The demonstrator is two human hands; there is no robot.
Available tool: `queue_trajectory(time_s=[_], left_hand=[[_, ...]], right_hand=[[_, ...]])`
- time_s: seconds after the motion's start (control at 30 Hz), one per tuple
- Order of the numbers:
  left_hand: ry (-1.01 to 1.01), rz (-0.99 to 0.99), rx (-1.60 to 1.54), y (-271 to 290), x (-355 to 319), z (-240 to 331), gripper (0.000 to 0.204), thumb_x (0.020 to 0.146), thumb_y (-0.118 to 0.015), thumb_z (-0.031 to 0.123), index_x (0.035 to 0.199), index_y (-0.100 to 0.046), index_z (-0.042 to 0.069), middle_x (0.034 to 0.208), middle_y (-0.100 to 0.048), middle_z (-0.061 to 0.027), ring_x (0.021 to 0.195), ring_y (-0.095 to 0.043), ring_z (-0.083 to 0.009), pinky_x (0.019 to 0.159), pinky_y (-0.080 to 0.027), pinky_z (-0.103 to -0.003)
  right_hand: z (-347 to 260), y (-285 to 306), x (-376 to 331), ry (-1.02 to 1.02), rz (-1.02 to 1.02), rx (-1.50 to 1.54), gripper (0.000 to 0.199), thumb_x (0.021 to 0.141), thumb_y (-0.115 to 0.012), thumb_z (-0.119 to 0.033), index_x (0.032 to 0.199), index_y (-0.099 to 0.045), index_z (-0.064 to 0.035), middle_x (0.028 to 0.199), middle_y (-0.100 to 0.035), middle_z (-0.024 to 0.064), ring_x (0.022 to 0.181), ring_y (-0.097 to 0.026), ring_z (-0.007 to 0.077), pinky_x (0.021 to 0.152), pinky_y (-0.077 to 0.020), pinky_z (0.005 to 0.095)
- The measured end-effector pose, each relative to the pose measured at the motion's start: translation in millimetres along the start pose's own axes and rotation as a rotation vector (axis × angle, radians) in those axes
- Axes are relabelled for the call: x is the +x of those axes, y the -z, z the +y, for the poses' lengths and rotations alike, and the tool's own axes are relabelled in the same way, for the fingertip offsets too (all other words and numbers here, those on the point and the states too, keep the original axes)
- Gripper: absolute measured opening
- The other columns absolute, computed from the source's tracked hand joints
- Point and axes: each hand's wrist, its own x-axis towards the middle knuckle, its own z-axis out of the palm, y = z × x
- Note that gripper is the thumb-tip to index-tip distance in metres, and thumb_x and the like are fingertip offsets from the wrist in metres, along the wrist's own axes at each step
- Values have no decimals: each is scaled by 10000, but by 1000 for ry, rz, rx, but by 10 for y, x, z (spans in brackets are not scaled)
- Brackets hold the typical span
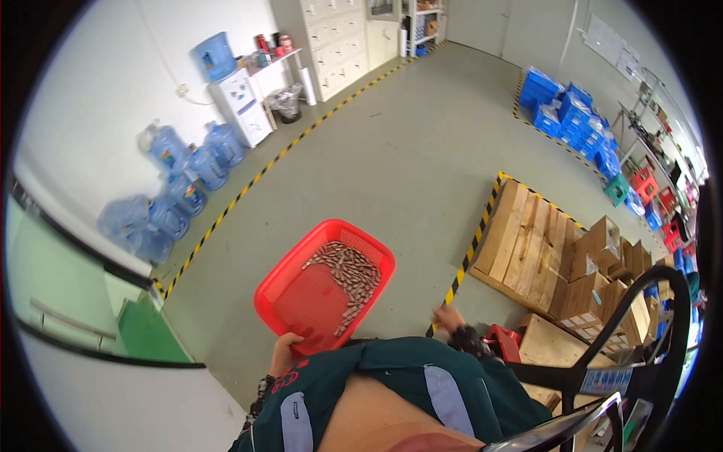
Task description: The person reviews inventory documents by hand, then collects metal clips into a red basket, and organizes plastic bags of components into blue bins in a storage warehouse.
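Observation:
A red plastic basket (305, 297) hangs tilted in front of me, above the floor. Many small, brownish-grey elongated pieces (350, 275) lie heaped along its far and right side; their kind is too small to make out. My left hand (284, 352) grips the near rim of the basket, thumb over the edge. Out to the right, my right hand (449, 319) is away from the basket with nothing visible in it. Its fingers are loosely bent and slightly blurred. Both wrists carry dark patterned sleeves.
To the right, a wooden pallet (520, 241) holds cardboard boxes (591, 297). A black handle frame (666, 339) and red stool (504, 343) stand nearer. Water bottles (184, 196) and a dispenser (242, 109) line the left wall; blue crates (576, 113) stack far right.

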Motion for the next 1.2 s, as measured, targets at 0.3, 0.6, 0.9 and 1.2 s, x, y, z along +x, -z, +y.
queue_trajectory(time_s=[0.3,0.6,0.9,1.2], left_hand=[[242,-265,-135,-1987,4681,2912,481,645,-457,84,1112,-455,-34,1073,-547,-161,950,-555,-291,835,-449,-417],[290,-628,172,-6499,10952,5314,384,668,-456,72,1017,-516,-77,980,-590,-171,874,-580,-268,810,-452,-357],[316,-603,215,-11281,15339,6476,260,731,-511,150,921,-572,-18,845,-617,-95,750,-590,-182,735,-459,-292],[39,-487,205,-15214,19893,7959,319,791,-489,161,1042,-540,-30,961,-608,-117,869,-584,-195,797,-449,-297]], right_hand=[[-3857,1323,4885,5,-403,641,711,797,-426,-600,1289,-346,-93,1200,-474,116,1076,-458,207,883,-367,350],[-5986,4907,9382,147,-248,1013,453,849,-511,-279,1207,-425,-15,1178,-510,91,1052,-503,195,927,-383,342],[-7589,8869,13252,103,80,1202,342,766,-528,-35,1098,-480,28,1034,-567,115,924,-562,227,822,-462,328],[-9140,12589,18438,107,-66,1120,349,663,-496,45,1010,-531,41,946,-593,115,865,-568,222,777,-466,311]])
